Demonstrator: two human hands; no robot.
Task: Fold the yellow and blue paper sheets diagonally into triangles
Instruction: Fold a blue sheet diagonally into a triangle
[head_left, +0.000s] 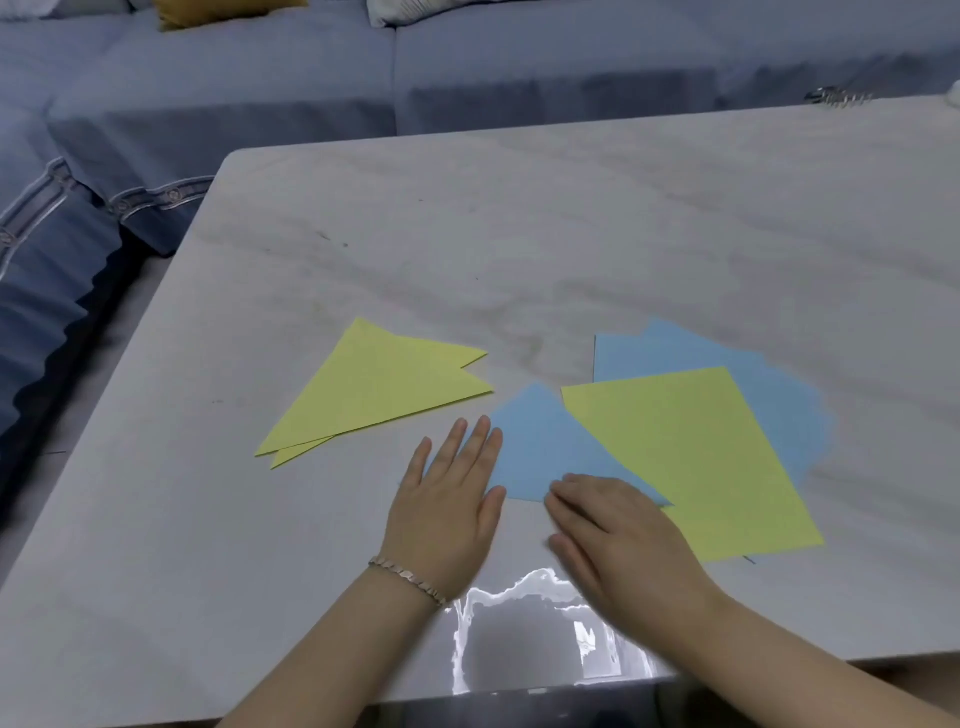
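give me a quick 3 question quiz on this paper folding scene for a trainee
1. True or false: the left hand wears a bracelet.
2. Which sheet lies on top of the stack at right: A) yellow sheet B) blue sheet?
3. What colour are the folded triangles at left?

Key: 1 true. 2 A. 3 yellow.

Folded triangles (379, 387): lying left on table (571, 218).
Unfolded sheets (691, 457): lying stacked right.
Hands (447, 499): resting between, nearer.
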